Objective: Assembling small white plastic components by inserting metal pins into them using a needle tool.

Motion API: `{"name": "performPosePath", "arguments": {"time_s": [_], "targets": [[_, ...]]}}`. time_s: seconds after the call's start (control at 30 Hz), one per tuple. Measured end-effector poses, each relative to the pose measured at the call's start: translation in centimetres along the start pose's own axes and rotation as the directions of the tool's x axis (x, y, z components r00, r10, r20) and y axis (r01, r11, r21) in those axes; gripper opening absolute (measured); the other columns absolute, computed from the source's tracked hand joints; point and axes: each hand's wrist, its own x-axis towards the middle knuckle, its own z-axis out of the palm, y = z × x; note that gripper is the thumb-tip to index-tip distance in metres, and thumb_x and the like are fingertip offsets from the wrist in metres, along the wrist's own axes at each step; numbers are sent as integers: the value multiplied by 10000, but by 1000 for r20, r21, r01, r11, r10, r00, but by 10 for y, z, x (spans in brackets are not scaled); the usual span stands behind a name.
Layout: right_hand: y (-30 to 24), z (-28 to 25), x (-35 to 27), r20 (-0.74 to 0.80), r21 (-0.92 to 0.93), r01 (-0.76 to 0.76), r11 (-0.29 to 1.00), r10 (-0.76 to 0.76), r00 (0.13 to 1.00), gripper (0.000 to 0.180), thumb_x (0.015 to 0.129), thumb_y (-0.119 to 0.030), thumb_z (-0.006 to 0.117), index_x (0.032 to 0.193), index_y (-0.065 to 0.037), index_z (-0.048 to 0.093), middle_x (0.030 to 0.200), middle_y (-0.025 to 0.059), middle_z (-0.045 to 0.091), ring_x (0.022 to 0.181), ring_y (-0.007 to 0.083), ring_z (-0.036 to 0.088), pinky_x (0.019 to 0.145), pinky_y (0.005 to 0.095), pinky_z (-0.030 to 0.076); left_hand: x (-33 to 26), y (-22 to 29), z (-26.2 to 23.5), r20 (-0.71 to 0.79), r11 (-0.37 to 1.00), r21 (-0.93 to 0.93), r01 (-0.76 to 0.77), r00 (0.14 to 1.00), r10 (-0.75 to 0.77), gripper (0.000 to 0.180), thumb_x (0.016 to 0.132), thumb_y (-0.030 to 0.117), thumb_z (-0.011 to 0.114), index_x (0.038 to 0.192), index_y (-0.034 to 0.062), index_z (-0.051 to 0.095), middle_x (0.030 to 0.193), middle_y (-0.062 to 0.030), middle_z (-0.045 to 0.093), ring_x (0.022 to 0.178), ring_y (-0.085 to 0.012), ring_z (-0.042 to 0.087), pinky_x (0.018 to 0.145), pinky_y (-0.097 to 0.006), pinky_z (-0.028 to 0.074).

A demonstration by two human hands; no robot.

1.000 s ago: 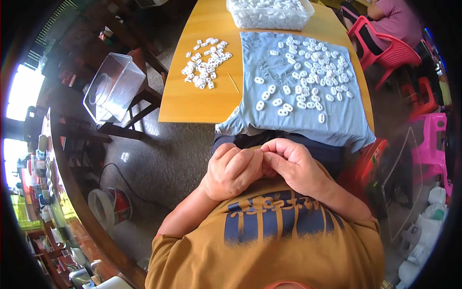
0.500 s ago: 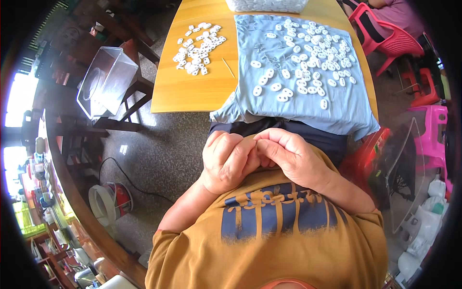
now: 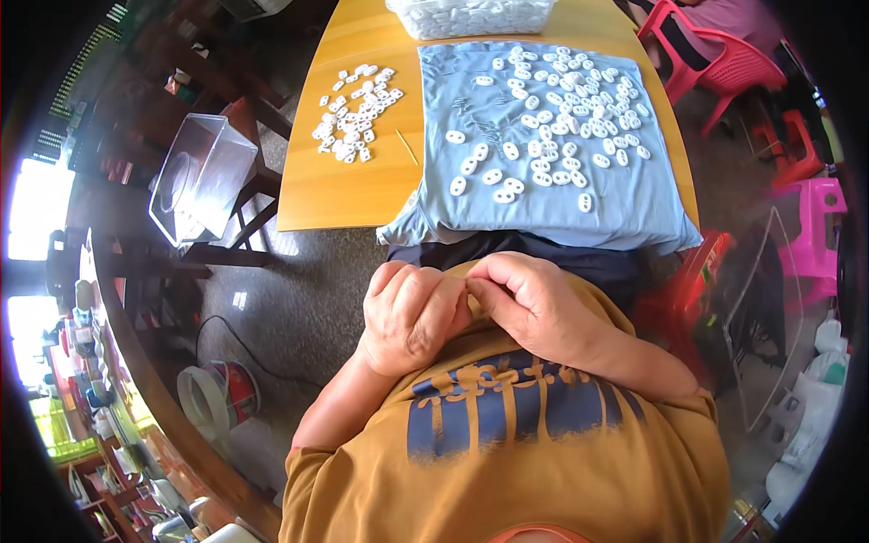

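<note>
Close to my body, in front of the brown shirt, my left hand (image 3: 412,312) is curled closed, knuckles up. My right hand (image 3: 520,294) meets it with thumb and forefinger pinched together. Whatever lies between the fingertips is too small or hidden to make out. Beyond the hands, a light blue cloth (image 3: 507,213) covers part of the table. Many white oval pieces with small holes (image 3: 585,202) are scattered over it, mostly on its right half. Several thin dark metal pins (image 3: 480,118) lie on the cloth's left part.
Smaller white pieces (image 3: 348,136) form a pile on the wooden table (image 3: 317,195), beside a thin yellow stick (image 3: 406,147). A clear tub of white parts (image 3: 471,23) stands at the far edge. A clear bin (image 3: 204,172) is at left; a person sits on a pink chair (image 3: 724,59) at right.
The whole view has shifted slightly, with the table appearing lower and further left. My hands stay together at the fingertips, the right hand turned a little and its pinch showing more plainly.
</note>
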Motion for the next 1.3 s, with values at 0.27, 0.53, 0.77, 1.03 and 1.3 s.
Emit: {"name": "performPosePath", "arguments": {"time_s": [0.27,0.53,0.77,1.03,1.3], "targets": [[2,-5,0,-69,-340,224,914,-261,963,68,775,-35,590,760,-25,525,683,127,537,656,330,545,577,405,431,12,12,3,356,622,-378,686,728,-586,53,766,49,581,773,37,530,689,-73,520,604,-203,509,555,-308,426],[-21,-23,-4,144,168,-154,974,130,981,186,886,-120,499,743,-1,513,645,51,471,583,127,428,541,274,374,19,17,-21,814,-394,-567,724,416,-406,42,881,101,531,855,68,534,741,84,479,630,10,363,547,-154,294],[-21,-21,-6,106,206,-90,974,69,992,194,879,-117,509,726,3,518,627,77,497,567,164,466,545,295,405,14,22,-19,751,-367,-656,660,526,-399,55,893,116,526,870,68,537,742,69,494,633,12,384,560,-149,317],[-21,-21,-6,56,52,61,997,-64,996,147,858,-101,538,742,-12,522,653,100,533,585,241,526,546,330,418,11,29,-19,616,-250,-782,572,646,-451,143,800,-17,645,896,23,547,853,8,510,722,-43,470,658,-177,386],[-18,-17,-3,52,-176,233,956,-227,972,100,813,-72,571,742,-31,515,663,108,543,596,303,531,530,372,415,10,30,-18,503,21,-799,601,687,-525,110,791,-6,652,840,14,557,806,-3,531,692,-48,470,614,-183,384]]}}
